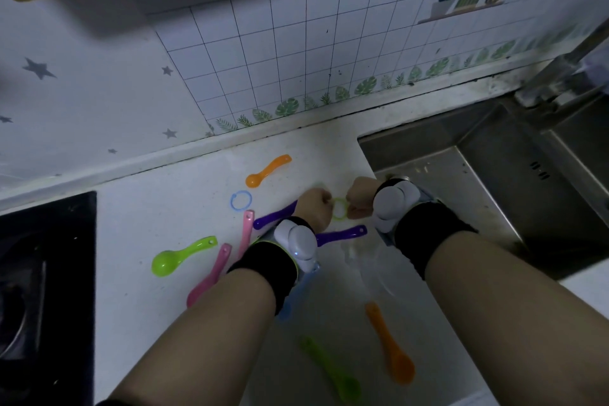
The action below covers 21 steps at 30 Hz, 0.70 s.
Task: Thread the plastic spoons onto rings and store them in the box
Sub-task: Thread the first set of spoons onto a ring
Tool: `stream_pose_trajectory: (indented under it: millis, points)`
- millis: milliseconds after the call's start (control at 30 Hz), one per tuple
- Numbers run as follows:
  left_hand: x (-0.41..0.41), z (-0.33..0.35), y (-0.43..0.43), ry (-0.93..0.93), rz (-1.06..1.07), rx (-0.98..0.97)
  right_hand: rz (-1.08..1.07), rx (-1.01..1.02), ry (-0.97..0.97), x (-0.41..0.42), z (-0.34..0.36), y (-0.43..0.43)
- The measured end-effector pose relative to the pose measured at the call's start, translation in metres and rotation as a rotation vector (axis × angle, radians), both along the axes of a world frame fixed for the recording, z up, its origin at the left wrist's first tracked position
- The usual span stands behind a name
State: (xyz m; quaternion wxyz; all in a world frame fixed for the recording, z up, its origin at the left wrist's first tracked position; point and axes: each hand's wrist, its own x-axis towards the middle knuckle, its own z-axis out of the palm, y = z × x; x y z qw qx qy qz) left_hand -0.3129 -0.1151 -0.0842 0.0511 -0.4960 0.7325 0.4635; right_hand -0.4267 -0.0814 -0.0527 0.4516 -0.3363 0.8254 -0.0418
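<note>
My left hand [314, 208] and my right hand [359, 196] both pinch a yellow-green ring [340, 208] between them, just above the white counter. A blue ring [241, 199] lies to the left. Loose plastic spoons are scattered around: an orange spoon [268, 171] at the back, a green spoon [179, 256] on the left, two pink spoons [214, 270], and two purple spoons [342, 234] partly under my left wrist. A clear box [372, 277] near me holds another orange spoon [390, 344], a green spoon [333, 369] and a blue one, blurred.
A steel sink [494, 181] opens on the right, with a tap at its back corner. A black hob [43, 273] sits on the left. The tiled wall [296, 59] rises behind the white counter [148, 208].
</note>
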Motion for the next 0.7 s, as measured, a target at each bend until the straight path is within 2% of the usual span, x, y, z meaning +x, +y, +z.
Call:
stream_pose_trajectory:
  millis: [200,367,467,600,700]
  points:
    - [-0.002,-0.005,0.008,0.026,0.082,-0.03,0.037,-0.023,-0.011,-0.005,-0.006,0.005]
    - [0.006,0.002,0.008,0.133,0.247,0.044,0.058,-0.033,-0.043,-0.002,0.013,0.003]
    - [0.016,0.016,-0.002,0.287,0.368,0.099,0.055,-0.095,-0.04,0.001,0.033,-0.003]
    - [0.028,0.048,-0.016,0.583,0.515,0.221,0.023,-0.254,-0.082,0.009,0.06,-0.011]
    - [0.04,0.076,-0.019,0.691,0.502,0.199,0.015,-0.445,-0.09,0.023,0.079,-0.012]
